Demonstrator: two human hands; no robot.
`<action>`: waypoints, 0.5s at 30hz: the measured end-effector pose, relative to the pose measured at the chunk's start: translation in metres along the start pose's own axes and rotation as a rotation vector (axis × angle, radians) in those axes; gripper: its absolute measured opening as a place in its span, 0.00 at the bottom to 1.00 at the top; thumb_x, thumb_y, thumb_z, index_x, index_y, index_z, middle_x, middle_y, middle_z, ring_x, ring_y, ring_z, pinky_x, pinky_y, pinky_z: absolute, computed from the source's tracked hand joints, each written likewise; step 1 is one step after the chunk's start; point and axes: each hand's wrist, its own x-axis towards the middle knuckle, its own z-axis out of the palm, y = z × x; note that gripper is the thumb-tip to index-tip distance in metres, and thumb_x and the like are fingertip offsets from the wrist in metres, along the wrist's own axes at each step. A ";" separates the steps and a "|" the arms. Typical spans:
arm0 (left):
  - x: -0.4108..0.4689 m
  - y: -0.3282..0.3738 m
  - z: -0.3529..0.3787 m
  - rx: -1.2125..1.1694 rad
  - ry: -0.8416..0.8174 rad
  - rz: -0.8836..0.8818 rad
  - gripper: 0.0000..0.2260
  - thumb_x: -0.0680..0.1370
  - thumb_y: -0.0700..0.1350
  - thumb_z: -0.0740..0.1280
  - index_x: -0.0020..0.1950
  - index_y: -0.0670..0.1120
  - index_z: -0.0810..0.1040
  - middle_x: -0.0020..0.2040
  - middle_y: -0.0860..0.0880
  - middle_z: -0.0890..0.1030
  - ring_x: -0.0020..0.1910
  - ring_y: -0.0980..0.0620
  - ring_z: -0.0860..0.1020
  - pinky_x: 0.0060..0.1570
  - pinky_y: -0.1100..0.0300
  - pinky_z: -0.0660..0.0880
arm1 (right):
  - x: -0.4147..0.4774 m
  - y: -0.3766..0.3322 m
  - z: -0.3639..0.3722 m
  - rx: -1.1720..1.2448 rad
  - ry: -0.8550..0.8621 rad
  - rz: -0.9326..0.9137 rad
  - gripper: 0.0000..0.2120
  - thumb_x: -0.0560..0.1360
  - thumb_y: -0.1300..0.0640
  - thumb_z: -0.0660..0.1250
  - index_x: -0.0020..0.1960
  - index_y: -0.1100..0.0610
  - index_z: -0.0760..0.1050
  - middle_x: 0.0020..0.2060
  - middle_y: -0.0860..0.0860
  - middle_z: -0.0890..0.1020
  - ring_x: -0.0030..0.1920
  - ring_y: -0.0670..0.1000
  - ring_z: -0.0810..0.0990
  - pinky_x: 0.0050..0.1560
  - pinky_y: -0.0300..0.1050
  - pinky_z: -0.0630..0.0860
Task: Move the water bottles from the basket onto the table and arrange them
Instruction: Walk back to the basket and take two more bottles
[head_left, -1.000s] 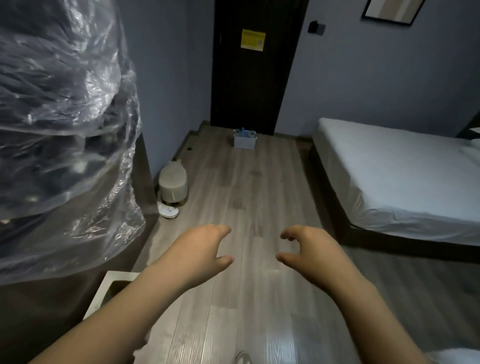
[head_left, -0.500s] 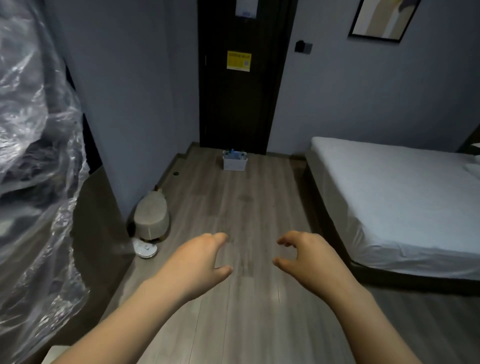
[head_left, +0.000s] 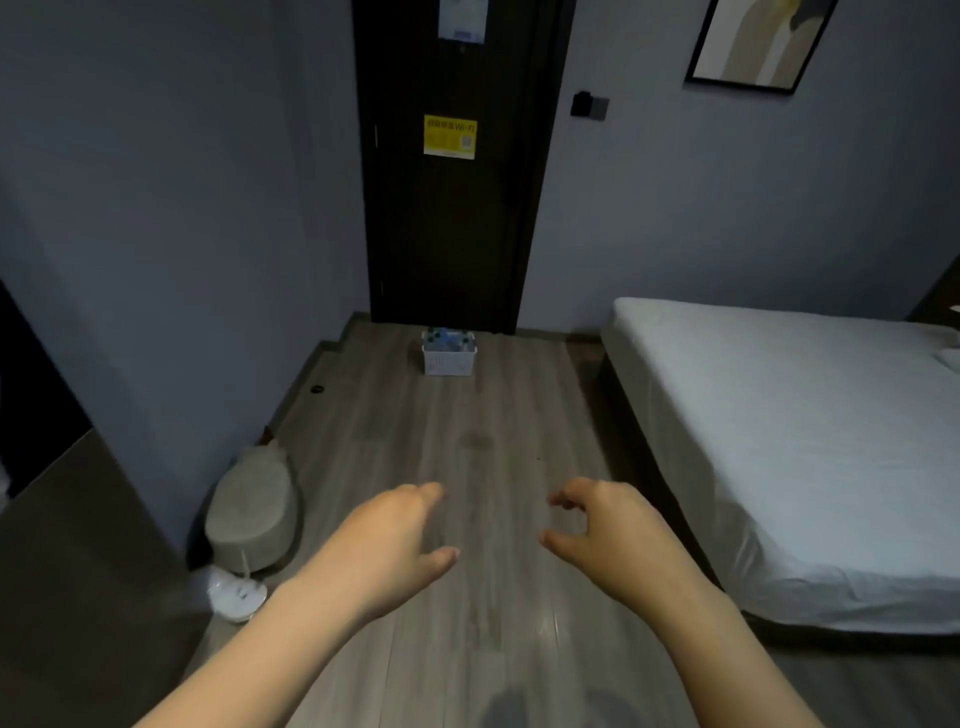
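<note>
Head view, near to far. Foreground: the left hand (head_left: 384, 545) and the right hand (head_left: 608, 535) reach forward side by side over the wooden floor (head_left: 493, 426), backs upward, a gap between them. The fingers of each are loosely curled and the thumbs stand apart; neither hand holds or touches anything. Left, against the wall: a round beige stool (head_left: 249, 512), with a small white object (head_left: 234, 595) on the floor just in front of it; what this object is cannot be told. Right: a bed (head_left: 805, 441) with a white sheet, its long side running along the floor. Far end of the floor: the white slotted basket (head_left: 449, 358), standing just before the dark door (head_left: 452, 234) and well apart from both hands; the water bottles (head_left: 447, 338) show above its rim, their number unclear. On the door: a yellow notice (head_left: 450, 136). On the wall right of the door: a dark switch (head_left: 589, 105) and a framed picture (head_left: 761, 41).
</note>
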 end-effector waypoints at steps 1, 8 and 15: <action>0.006 -0.001 -0.003 0.005 -0.009 0.002 0.26 0.75 0.58 0.65 0.70 0.50 0.66 0.64 0.49 0.75 0.64 0.51 0.73 0.62 0.58 0.70 | 0.005 -0.002 -0.002 -0.001 -0.008 -0.001 0.23 0.73 0.46 0.69 0.66 0.48 0.72 0.57 0.46 0.79 0.52 0.45 0.79 0.52 0.39 0.77; 0.125 -0.038 -0.027 0.001 -0.013 0.028 0.23 0.74 0.57 0.66 0.66 0.50 0.69 0.62 0.49 0.76 0.62 0.50 0.74 0.60 0.59 0.70 | 0.125 -0.007 -0.012 0.019 -0.017 -0.004 0.22 0.74 0.47 0.68 0.67 0.50 0.72 0.60 0.46 0.78 0.55 0.45 0.78 0.53 0.36 0.75; 0.231 -0.069 -0.031 0.034 -0.056 0.008 0.23 0.75 0.57 0.65 0.67 0.49 0.69 0.64 0.49 0.75 0.64 0.50 0.73 0.62 0.57 0.69 | 0.237 0.000 -0.010 -0.013 -0.033 -0.016 0.22 0.73 0.47 0.69 0.65 0.50 0.73 0.55 0.47 0.81 0.53 0.45 0.80 0.55 0.39 0.76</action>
